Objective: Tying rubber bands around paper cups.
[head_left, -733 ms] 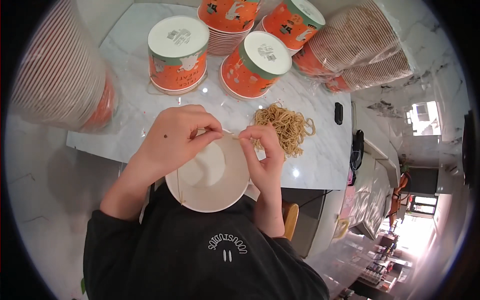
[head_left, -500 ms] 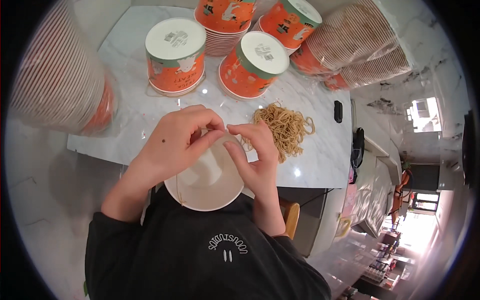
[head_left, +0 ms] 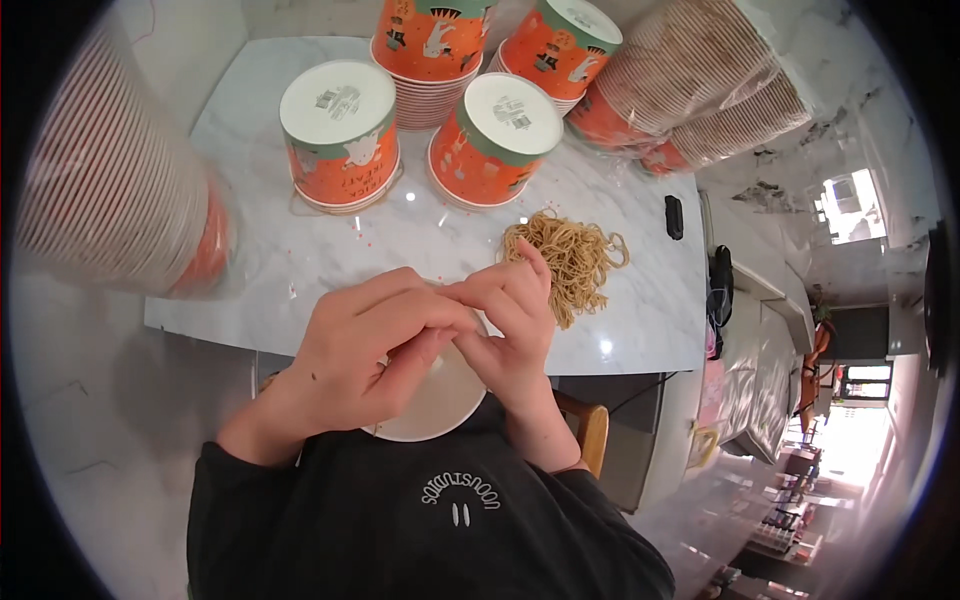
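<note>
A white-lined paper bucket [head_left: 440, 405] rests against my lap with its open mouth upward, partly covered by my hands. My left hand [head_left: 360, 345] is closed over its far left rim, fingertips pressed together. Meeting those fingertips, my right hand [head_left: 512, 315] pinches with thumb and index at the far rim while its other fingers curl loosely. What lies between the fingertips is hidden. Just beyond my right hand is a tangled pile of tan cords [head_left: 572, 262]. Upside down farther back stand two orange buckets, one at left [head_left: 345, 172] with a cord at its rim, one at right [head_left: 480, 165].
Stacked orange buckets [head_left: 430, 48] stand at the back of the marble table [head_left: 240, 215]. Plastic-wrapped stacks are at the left [head_left: 120, 180] and back right [head_left: 690, 80]. A small black object [head_left: 674, 217] lies near the right edge. A wooden chair [head_left: 592, 437] shows beside me.
My fingertips have come together, having been slightly apart. Both hands and the bucket sit lower in view, and my left hand now covers the cord seen at the bucket's left rim.
</note>
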A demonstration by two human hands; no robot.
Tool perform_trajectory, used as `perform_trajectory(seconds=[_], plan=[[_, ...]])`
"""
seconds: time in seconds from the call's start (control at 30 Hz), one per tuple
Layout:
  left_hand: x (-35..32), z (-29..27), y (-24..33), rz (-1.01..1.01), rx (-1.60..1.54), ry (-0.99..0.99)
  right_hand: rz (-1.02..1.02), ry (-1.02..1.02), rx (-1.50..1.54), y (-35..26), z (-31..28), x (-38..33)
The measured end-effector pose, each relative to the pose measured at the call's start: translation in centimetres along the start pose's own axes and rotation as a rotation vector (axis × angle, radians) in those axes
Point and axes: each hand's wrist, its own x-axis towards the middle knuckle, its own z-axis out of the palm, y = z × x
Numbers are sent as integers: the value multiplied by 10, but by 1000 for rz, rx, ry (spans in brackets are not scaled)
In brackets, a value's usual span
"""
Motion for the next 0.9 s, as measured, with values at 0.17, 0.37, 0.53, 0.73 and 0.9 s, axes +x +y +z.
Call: perform_trajectory(seconds=[0.17, 0.37, 0.53, 0.73, 0.9], plan=[[0, -2, 5, 48, -90, 50, 16, -36, -44, 10, 2, -8], [-15, -13, 11, 101, -214, 108, 281, -155, 65, 20, -3, -16], [-29, -15, 15, 101, -424, 202, 905, -419, 721, 46, -7, -53], [-22, -1, 10, 424, -757, 62, 1244, -533, 1554, 15, 28, -68], [-18, -4, -5, 687, -820, -56, 1188, -448, 1800, 0, 57, -37]])
